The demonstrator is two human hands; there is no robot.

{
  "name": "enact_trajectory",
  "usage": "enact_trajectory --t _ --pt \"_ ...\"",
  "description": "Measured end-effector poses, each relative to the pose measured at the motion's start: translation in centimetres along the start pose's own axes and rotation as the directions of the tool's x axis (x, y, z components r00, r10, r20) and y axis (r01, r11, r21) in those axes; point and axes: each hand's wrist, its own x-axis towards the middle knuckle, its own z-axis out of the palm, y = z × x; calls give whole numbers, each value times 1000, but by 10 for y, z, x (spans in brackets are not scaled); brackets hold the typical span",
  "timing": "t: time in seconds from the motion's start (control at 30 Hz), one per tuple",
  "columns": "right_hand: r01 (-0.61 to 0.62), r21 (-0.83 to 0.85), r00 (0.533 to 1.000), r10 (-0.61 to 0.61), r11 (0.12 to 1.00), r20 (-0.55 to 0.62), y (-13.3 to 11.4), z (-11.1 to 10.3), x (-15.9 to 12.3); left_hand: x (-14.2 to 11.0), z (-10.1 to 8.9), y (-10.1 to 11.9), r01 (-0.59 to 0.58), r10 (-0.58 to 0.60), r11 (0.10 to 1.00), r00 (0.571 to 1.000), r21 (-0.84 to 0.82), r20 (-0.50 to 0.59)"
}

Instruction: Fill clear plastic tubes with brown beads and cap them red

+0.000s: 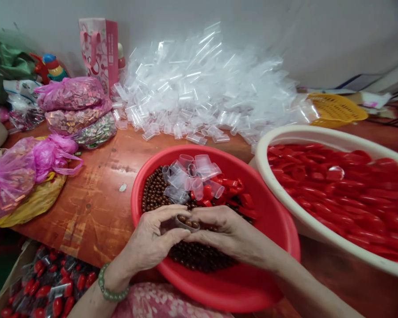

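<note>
Over the red basin (142,176) my two hands meet at a short clear plastic tube (187,222) with several brown balls inside it. The fingers and thumb of my left hand (154,236) close around the tube from the left. From the other side, the fingers of my right hand (220,227) are also closed on it. Below them lie many small brown balls (202,258) in the basin. Beyond my fingertips, clear empty tubes (185,174) sit heaped on the balls, beside a few red plastic pieces (234,190).
A white tub (265,152) of red plastic pieces stands at right. Behind is a large pile of clear tubes (202,88), with a yellow basket (338,108). Pink bags (73,95) lie at left. A box of filled red-and-clear pieces (49,282) is below the table edge.
</note>
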Motion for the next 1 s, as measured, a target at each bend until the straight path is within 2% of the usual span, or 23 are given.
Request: enact_trajectory --t 0.07,0.17,0.27,0.37,0.53,0.6,0.77,1.0 --pt "-39 -70 994 31 997 -105 -6 -2 -4 0 0 2 63 -61 996 998 -62 34" --pt "22 -156 978 -54 988 -201 -15 -4 -5 1 0 4 141 -134 986 987 -89 86" --pt "150 -277 973 -191 949 -127 -20 -4 -1 1 -1 3 173 -160 980 980 -99 120" --pt "212 -319 971 -237 924 -42 -20 -2 5 1 -2 1 181 -162 975 976 -131 146" --pt "234 -324 955 -279 917 -100 -18 0 7 5 -4 -1 163 -128 961 978 -224 164" --pt "228 -318 957 -271 920 -98 -19 0 7 6 -4 0 173 -133 956 975 -236 177" --pt "198 -286 978 -207 938 -1 -18 -1 8 7 -5 1 209 -160 948 965 -240 209" --pt "192 -262 978 -207 946 -30 -10 0 10 9 -4 3 206 -155 943 967 -261 204"
